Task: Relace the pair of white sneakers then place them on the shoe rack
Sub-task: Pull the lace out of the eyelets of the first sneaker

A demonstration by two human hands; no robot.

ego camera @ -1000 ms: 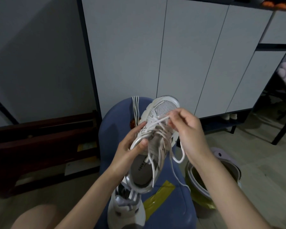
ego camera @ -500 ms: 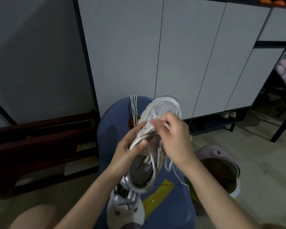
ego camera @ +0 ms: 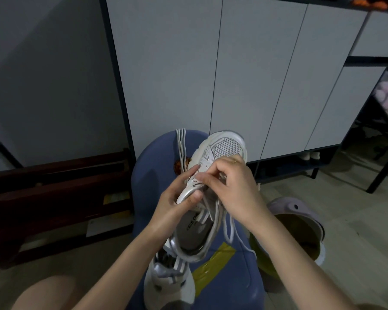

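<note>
White sneaker (ego camera: 211,189), frame centre over blue chair (ego camera: 238,276): left hand (ego camera: 177,202) gripped its side, right hand (ego camera: 231,186) had moved leftward, pinching lace (ego camera: 230,229) at eyelets; lacing unfinished, second sneaker (ego camera: 168,283) below.

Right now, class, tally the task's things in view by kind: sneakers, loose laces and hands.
White sneakers: 2, one held, one on the blue chair
Loose laces on the chair: 1 bundle
Hands: 2, left hand, right hand
Total: 5
</note>
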